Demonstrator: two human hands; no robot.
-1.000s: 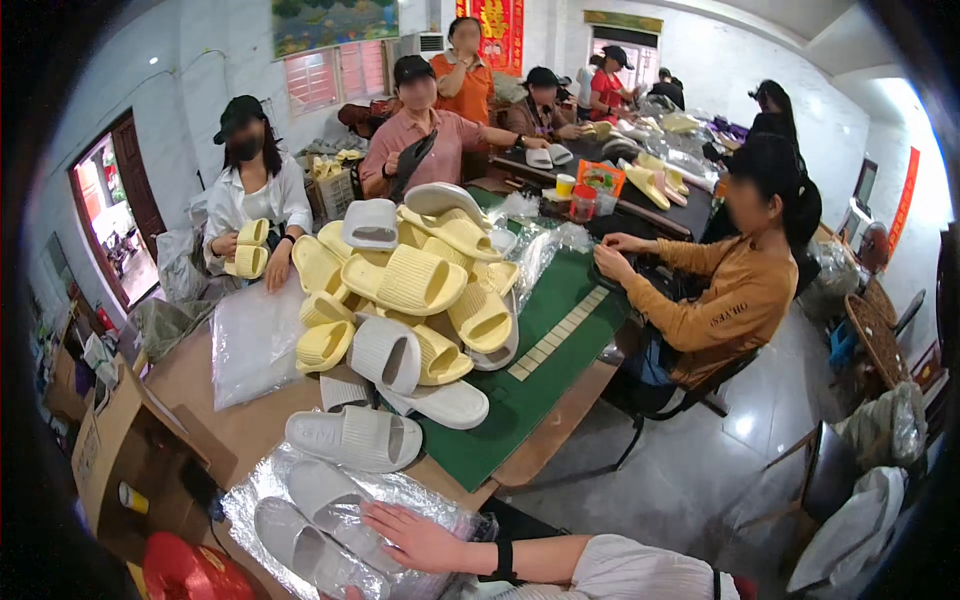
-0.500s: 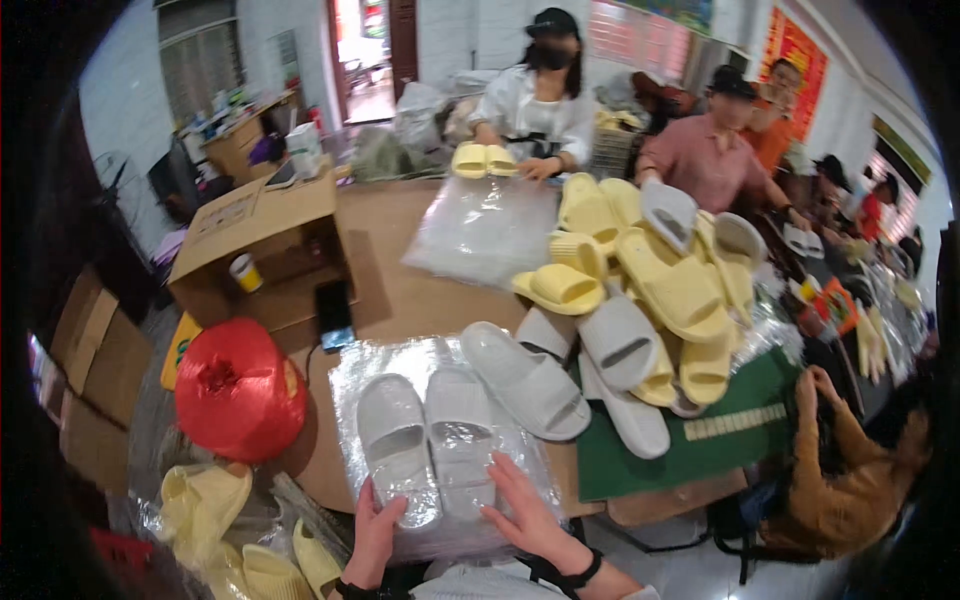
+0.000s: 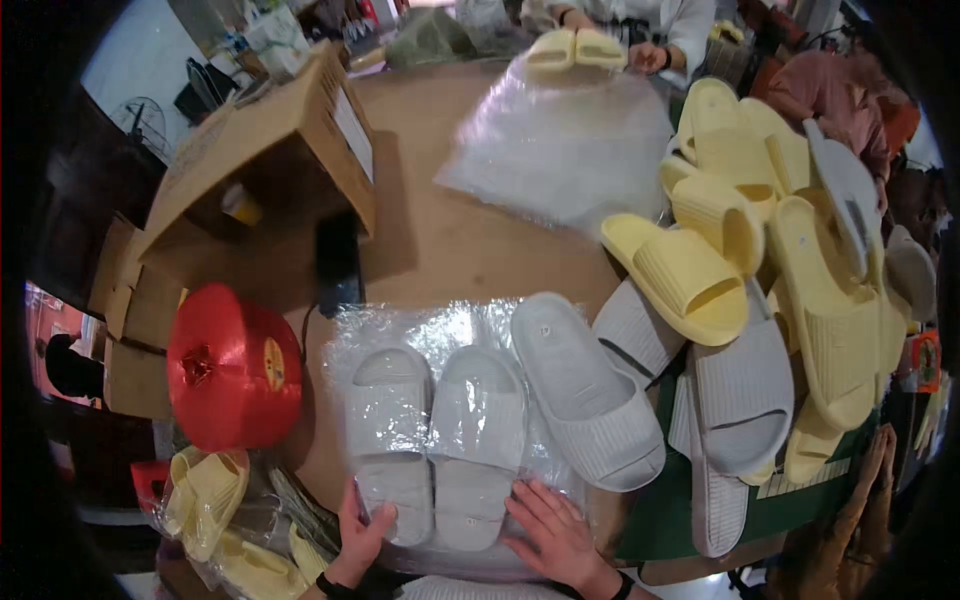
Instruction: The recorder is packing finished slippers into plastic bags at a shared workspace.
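A pair of grey slide slippers (image 3: pixel 480 415) lies side by side in front of me, with glossy clear plastic over them. Below and around the pair spreads a clear plastic bag (image 3: pixel 450 322). My left hand (image 3: pixel 362 535) rests at the near left edge of the pair, its thumb apart from its fingers. Flat and spread, my right hand (image 3: pixel 555 530) touches the near right side of the pair. A loose grey slipper (image 3: pixel 590 400) lies just right of the bag, beside a heap of yellow slippers (image 3: pixel 690 275) and more grey ones.
An open cardboard box (image 3: pixel 300 140) stands at the far left, with a dark phone (image 3: pixel 338 262) near it. A red plastic-wrapped bundle (image 3: pixel 232 370) sits left. Bagged yellow slippers (image 3: pixel 215 500) lie lower left. Across the table, a person holds yellow slippers (image 3: pixel 575 52) over clear bags (image 3: pixel 560 140).
The view has tilted down and moved closer to the table. The grey pair now sits more evenly aligned, with plastic gloss across both. My hands stay beside its near end.
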